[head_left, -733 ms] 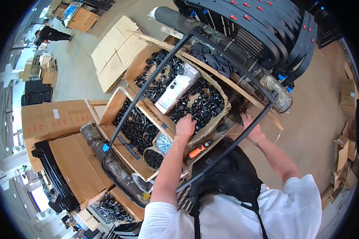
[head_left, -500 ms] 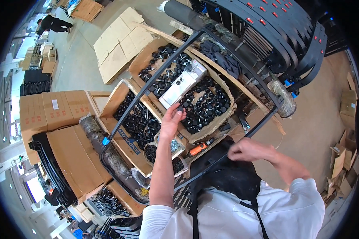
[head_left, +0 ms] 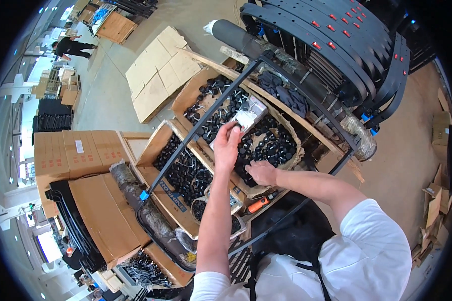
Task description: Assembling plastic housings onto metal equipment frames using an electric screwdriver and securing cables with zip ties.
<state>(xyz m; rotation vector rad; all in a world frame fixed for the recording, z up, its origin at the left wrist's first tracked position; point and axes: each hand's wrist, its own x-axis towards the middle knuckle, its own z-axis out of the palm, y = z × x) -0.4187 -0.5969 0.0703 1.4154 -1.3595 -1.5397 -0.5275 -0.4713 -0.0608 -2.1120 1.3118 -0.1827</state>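
Round black knobs (head_left: pixel 281 144), some metal-stemmed

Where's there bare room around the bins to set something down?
Flat cardboard beyond the large bin, bordered by floor, looks bare; so does the carton top between the black curved parts and wrapped roller. Crowded: the large bin, with black knobs, a white box, the left hand and right hand.
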